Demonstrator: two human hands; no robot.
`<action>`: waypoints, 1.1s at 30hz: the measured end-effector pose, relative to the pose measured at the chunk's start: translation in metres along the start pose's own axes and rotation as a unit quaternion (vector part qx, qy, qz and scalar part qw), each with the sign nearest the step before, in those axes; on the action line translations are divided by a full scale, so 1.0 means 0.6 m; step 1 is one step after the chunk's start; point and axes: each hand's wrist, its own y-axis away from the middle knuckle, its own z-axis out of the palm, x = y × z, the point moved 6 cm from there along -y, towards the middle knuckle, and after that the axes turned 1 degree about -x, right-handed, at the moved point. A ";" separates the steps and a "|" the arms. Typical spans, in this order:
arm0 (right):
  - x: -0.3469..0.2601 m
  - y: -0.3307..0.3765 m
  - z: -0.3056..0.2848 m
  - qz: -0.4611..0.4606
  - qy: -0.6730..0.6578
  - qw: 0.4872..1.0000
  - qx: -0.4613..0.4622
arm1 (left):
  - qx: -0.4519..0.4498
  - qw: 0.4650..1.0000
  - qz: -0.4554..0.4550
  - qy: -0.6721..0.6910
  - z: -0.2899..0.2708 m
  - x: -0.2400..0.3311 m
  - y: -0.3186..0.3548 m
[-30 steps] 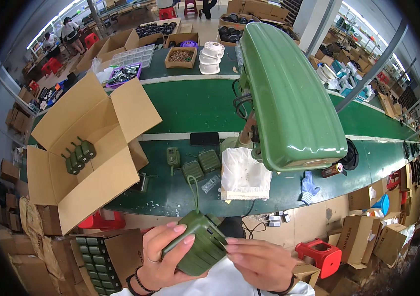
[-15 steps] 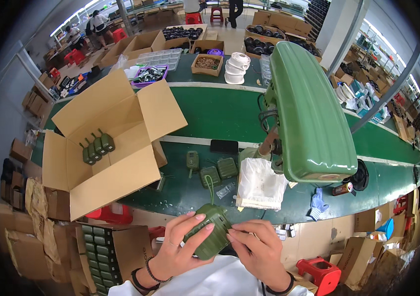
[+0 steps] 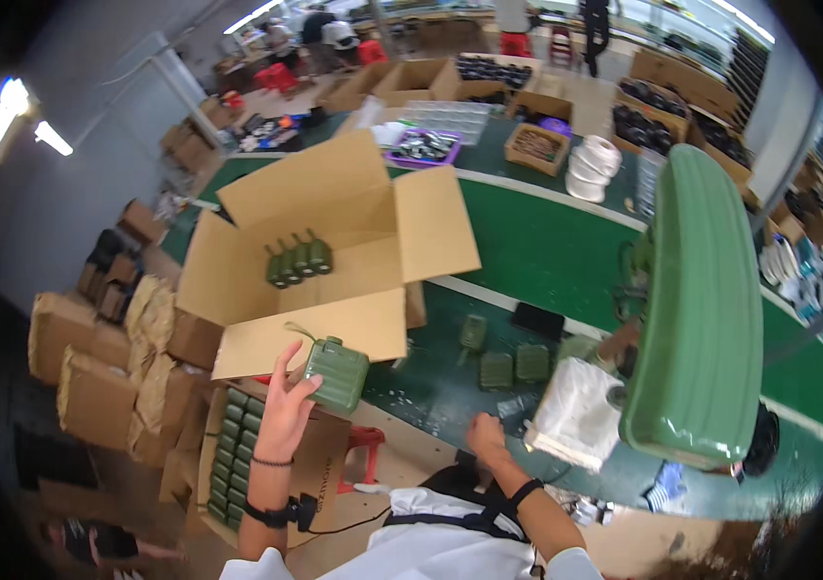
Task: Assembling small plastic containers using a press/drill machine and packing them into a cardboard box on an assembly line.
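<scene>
We observe mostly even indoor light; the ceiling tubes (image 3: 10, 111) glare white at upper left, while glossy highlights mark the green hood (image 3: 697, 309). We note dimness at lower left, softened background detail, and fisheye bending toward the black rim.

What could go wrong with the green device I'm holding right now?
Your left hand seems to hold the green device mainly by one side, so it might slip. Its loop strap shows against the near flap of the open cardboard box and could snag there.
</scene>
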 end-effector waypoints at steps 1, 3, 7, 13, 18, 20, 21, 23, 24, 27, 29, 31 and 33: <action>0.012 -0.017 0.022 0.041 0.015 0.999 -0.010 | -0.005 0.999 -0.033 -0.034 -0.029 -0.004 -0.025; 0.031 -0.043 0.046 0.064 0.012 0.997 -0.034 | -0.020 0.995 -0.065 -0.074 -0.064 0.003 -0.083; 0.029 -0.049 0.053 0.051 0.020 0.998 -0.026 | -0.003 0.982 -0.009 -0.189 -0.098 0.033 -0.250; -0.047 -0.016 0.011 -0.003 -0.032 0.995 0.089 | 0.026 0.799 0.041 -0.599 -0.127 -0.052 -0.618; -0.165 -0.011 -0.010 -0.040 -0.097 0.990 0.090 | 0.013 0.767 -0.010 -0.641 -0.180 -0.201 -0.798; -0.196 -0.012 -0.019 -0.038 -0.106 0.988 0.105 | 0.025 0.751 -0.026 -0.660 -0.186 -0.242 -0.826; -0.219 -0.008 -0.033 -0.057 -0.129 0.983 0.119 | 0.021 0.748 -0.037 -0.662 -0.191 -0.254 -0.835; -0.293 0.008 -0.088 -0.116 -0.169 0.963 0.172 | 0.029 0.743 -0.008 -0.668 -0.202 -0.264 -0.849; -0.338 0.010 -0.126 -0.113 -0.169 0.964 0.171 | 0.042 0.737 0.021 -0.674 -0.209 -0.264 -0.853; -0.507 -0.009 -0.266 -0.260 -0.143 0.922 0.249 | 0.050 0.742 0.031 -0.668 -0.185 -0.284 -0.850; -0.613 -0.067 -0.280 -0.354 -0.070 0.915 0.183 | 0.073 0.743 0.045 -0.664 -0.188 -0.283 -0.853; -0.659 -0.128 -0.211 -0.394 -0.007 0.906 0.158 | 0.114 0.737 0.056 -0.664 -0.197 -0.283 -0.862; -0.658 -0.185 -0.097 -0.404 0.119 0.905 0.051 | 0.127 0.727 0.041 -0.674 -0.191 -0.290 -0.866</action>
